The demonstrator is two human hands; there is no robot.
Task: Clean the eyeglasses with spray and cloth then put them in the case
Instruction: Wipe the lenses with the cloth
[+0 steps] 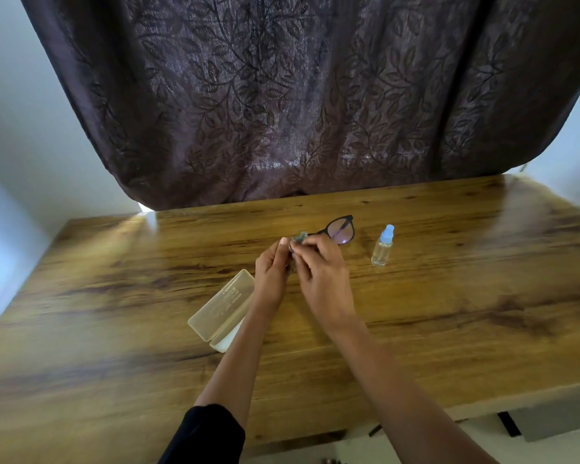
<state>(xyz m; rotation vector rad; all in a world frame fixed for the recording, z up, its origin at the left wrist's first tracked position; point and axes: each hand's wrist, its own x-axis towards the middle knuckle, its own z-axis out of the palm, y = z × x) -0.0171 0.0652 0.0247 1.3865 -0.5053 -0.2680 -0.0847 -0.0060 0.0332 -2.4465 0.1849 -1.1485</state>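
Observation:
Black-framed eyeglasses [340, 229] are held above the wooden table [449, 296]; only one lens sticks out to the right of my hands. My left hand [271, 272] grips the frame's hidden side. My right hand [322, 276] pinches a small grey-green cloth [298, 237] against the covered lens. A clear spray bottle [382, 246] with a pale blue cap stands upright to the right of the glasses. The translucent beige case [223, 308] lies open to the left of my left forearm, which partly hides its lower half.
A dark brown leaf-patterned curtain [282, 95] hangs behind the table's far edge. White walls flank it on both sides. The table's near edge runs along the bottom right, with floor below it.

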